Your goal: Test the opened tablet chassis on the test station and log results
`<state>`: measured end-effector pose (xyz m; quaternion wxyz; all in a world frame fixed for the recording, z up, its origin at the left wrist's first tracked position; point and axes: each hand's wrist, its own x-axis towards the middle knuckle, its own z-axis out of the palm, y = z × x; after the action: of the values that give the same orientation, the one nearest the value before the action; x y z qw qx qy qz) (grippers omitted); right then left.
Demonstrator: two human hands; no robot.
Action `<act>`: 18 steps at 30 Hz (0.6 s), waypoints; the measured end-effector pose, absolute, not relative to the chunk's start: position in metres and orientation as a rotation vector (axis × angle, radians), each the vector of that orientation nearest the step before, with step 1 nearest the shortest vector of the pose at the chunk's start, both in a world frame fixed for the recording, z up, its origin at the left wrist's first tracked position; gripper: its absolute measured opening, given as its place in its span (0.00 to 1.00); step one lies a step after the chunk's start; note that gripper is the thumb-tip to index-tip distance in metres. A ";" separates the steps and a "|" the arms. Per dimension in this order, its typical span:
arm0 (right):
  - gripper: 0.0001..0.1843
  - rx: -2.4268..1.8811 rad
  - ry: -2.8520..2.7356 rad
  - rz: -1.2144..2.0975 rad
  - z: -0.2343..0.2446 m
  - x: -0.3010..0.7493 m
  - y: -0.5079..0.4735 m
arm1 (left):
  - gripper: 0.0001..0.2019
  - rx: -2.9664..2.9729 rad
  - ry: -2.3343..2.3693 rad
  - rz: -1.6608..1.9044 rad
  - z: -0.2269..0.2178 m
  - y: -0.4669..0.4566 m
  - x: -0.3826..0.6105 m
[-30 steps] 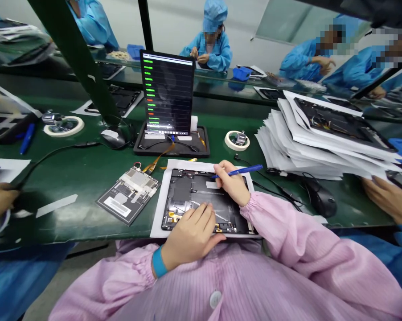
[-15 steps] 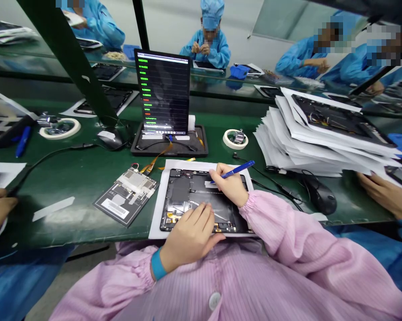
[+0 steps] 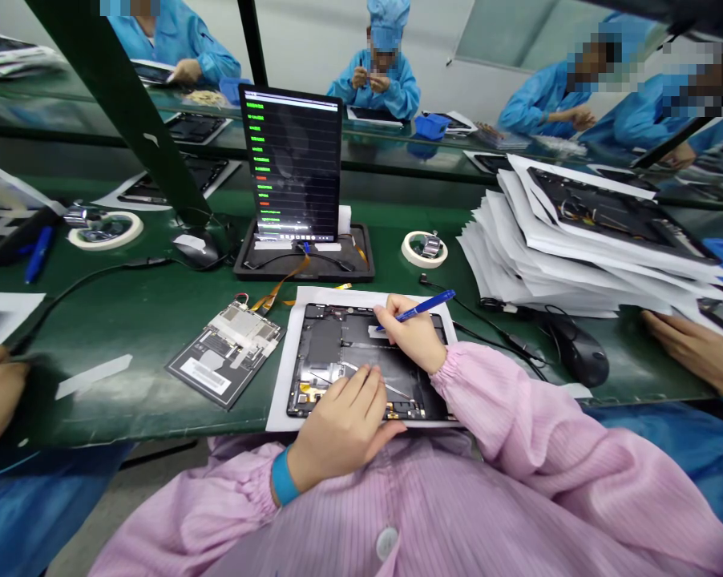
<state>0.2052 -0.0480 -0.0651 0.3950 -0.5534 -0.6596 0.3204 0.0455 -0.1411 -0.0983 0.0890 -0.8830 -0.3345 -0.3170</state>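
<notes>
My right hand (image 3: 410, 330) is closed round a blue pen (image 3: 425, 305), its tip at a small white label (image 3: 374, 331) inside an opened tablet (image 3: 322, 340). The tablet lies on a white sheet (image 3: 281, 401) at the bench's front edge, its battery area and flex cables exposed. My left hand (image 3: 343, 417) rests flat over the tablet's lower edge, fingers stretched out together, covering part of it. Left of the tablet lies a bare circuit board with a battery (image 3: 220, 357), joined by orange flex cables (image 3: 271, 298) to a screen on a stand.
The upright screen (image 3: 292, 168) shows green and red text lines. Behind my right arm are a tall stack of tablets and paper (image 3: 518, 248), a tape roll (image 3: 425, 249) and a black mouse (image 3: 578, 349). Neighbours' hands reach in at both sides; several co-workers sit opposite.
The pen has tilted or shifted very slightly at the label; my left hand stays put. Across the bench, a co-worker at upper left has lowered a tablet.
</notes>
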 end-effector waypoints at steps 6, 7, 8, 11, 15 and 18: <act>0.19 -1.379 -1.693 0.813 -0.067 0.205 -0.048 | 0.24 -2.622 -0.987 -0.947 -0.098 -0.142 0.045; 0.19 -1.382 -1.689 0.812 -0.067 0.205 -0.048 | 0.24 -2.619 -0.985 -0.949 -0.098 -0.142 0.045; 0.19 -1.384 -1.685 0.811 -0.068 0.205 -0.048 | 0.23 -2.617 -0.986 -0.950 -0.098 -0.142 0.045; 0.19 -1.380 -1.694 0.828 -0.068 0.205 -0.048 | 0.24 -2.614 -0.993 -0.950 -0.099 -0.142 0.045; 0.19 -1.376 -1.705 0.845 -0.068 0.205 -0.048 | 0.23 -2.615 -0.988 -0.950 -0.099 -0.142 0.046; 0.19 -1.375 -1.719 0.848 -0.068 0.205 -0.048 | 0.23 -2.614 -0.989 -0.949 -0.100 -0.142 0.046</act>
<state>0.2047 -0.0482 -0.0684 0.3817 -0.5388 -0.6735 0.3323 0.0456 -0.1423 -0.0996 0.0950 -0.8816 -0.3335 -0.3202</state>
